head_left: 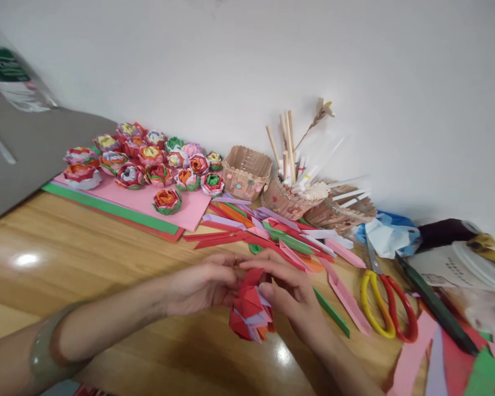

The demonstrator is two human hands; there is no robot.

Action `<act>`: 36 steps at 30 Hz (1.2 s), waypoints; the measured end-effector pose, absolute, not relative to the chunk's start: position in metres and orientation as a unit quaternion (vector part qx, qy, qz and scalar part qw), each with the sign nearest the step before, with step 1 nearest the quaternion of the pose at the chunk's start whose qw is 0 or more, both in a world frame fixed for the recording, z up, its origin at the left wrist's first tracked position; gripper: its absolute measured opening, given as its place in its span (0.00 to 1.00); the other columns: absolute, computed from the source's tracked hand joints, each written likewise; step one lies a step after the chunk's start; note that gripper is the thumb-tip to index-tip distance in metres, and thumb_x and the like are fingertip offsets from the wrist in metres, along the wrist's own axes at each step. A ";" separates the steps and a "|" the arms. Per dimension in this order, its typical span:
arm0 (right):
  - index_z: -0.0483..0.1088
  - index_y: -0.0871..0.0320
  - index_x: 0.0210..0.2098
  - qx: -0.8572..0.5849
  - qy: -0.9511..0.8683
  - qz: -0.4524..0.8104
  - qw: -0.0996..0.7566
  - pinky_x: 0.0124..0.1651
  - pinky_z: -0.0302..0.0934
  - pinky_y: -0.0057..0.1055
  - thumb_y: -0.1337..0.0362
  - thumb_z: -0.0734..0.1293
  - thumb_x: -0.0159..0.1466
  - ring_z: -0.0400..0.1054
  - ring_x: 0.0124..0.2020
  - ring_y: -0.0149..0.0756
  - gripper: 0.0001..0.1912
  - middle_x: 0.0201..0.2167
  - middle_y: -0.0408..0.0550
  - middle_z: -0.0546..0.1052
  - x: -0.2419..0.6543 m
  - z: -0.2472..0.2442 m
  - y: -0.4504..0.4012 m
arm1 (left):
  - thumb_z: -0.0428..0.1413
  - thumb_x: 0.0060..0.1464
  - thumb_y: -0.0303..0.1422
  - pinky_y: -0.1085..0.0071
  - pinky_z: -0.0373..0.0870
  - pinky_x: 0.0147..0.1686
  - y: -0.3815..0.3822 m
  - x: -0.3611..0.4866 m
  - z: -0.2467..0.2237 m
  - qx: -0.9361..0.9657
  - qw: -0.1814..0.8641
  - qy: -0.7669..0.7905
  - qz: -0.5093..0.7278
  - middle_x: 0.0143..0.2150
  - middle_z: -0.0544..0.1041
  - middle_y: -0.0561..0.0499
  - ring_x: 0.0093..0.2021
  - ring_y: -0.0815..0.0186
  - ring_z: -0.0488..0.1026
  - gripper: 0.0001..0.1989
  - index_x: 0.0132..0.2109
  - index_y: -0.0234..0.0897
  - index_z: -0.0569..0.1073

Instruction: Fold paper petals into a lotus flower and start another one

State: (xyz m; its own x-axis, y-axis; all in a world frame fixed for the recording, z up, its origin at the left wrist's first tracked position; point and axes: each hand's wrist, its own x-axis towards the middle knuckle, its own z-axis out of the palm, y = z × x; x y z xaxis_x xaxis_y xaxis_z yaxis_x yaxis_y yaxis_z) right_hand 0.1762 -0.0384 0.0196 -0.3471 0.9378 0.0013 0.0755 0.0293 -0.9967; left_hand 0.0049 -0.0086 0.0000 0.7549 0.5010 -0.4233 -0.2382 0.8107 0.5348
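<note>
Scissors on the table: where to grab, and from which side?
I'd take the scissors by the yellow loop and red loop, coming from the near side. Both loops face the person, while the blades point away. Avoid coming from the right: the long dark green tool lies close along there.

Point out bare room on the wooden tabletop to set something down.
The widest bare patch of tabletop lies between the stacked paper sheets and the left forearm. A smaller one shows between that and the right forearm, below the held flower in the picture. Crowded: right of the right hand, with folded strips, scissors and cut paper.
</note>
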 end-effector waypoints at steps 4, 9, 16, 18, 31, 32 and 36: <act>0.77 0.52 0.31 -0.462 -0.578 0.533 0.411 0.33 0.59 0.27 0.64 0.67 0.57 0.64 0.29 0.31 0.06 0.28 0.44 0.71 0.174 0.016 -0.035 | 0.55 0.41 0.23 0.71 0.65 0.36 -0.008 0.006 -0.001 0.254 0.897 0.309 0.189 0.39 0.73 0.51 0.36 0.67 0.70 0.18 0.43 0.36 0.70; 0.75 0.56 0.26 -0.549 -0.544 0.461 0.436 0.29 0.58 0.27 0.63 0.68 0.55 0.64 0.26 0.30 0.05 0.23 0.43 0.71 0.173 0.008 -0.032 | 0.54 0.49 0.33 0.66 0.63 0.44 -0.001 0.009 -0.005 0.423 0.770 0.401 0.259 0.39 0.74 0.50 0.43 0.63 0.69 0.09 0.39 0.36 0.73; 0.65 0.59 0.17 -0.591 -0.647 0.251 0.411 0.22 0.50 0.25 0.65 0.64 0.58 0.56 0.20 0.27 0.13 0.17 0.40 0.64 0.171 0.006 -0.038 | 0.58 0.46 0.36 0.65 0.65 0.45 -0.006 0.011 -0.002 0.559 0.657 0.391 0.321 0.41 0.74 0.48 0.44 0.61 0.70 0.11 0.38 0.36 0.74; 0.65 0.59 0.17 -0.582 -0.662 0.236 0.409 0.21 0.50 0.25 0.65 0.65 0.58 0.56 0.19 0.27 0.13 0.17 0.40 0.63 0.170 0.007 -0.039 | 0.61 0.42 0.34 0.66 0.68 0.40 -0.010 0.012 0.001 0.548 0.691 0.381 0.276 0.37 0.75 0.49 0.39 0.62 0.72 0.13 0.38 0.35 0.74; 0.74 0.55 0.38 -0.569 -0.649 0.298 0.409 0.29 0.58 0.27 0.62 0.66 0.58 0.64 0.29 0.32 0.09 0.29 0.45 0.72 0.175 0.009 -0.035 | 0.63 0.37 0.30 0.70 0.67 0.32 0.005 0.008 -0.009 0.421 0.802 0.349 0.242 0.27 0.76 0.52 0.27 0.68 0.71 0.13 0.34 0.33 0.73; 0.74 0.54 0.39 -0.561 -0.651 0.324 0.396 0.30 0.59 0.27 0.62 0.66 0.58 0.65 0.30 0.33 0.10 0.30 0.46 0.72 0.173 0.006 -0.036 | 0.63 0.36 0.30 0.70 0.66 0.33 0.005 0.008 -0.010 0.422 0.799 0.357 0.236 0.26 0.76 0.52 0.27 0.68 0.71 0.12 0.33 0.32 0.74; 0.76 0.54 0.38 -0.566 -0.620 0.392 0.377 0.31 0.60 0.28 0.63 0.64 0.61 0.67 0.30 0.32 0.10 0.30 0.46 0.72 0.167 -0.009 -0.040 | 0.62 0.37 0.31 0.69 0.66 0.35 0.004 0.010 -0.014 0.456 0.773 0.382 0.220 0.26 0.77 0.52 0.29 0.66 0.71 0.09 0.30 0.33 0.77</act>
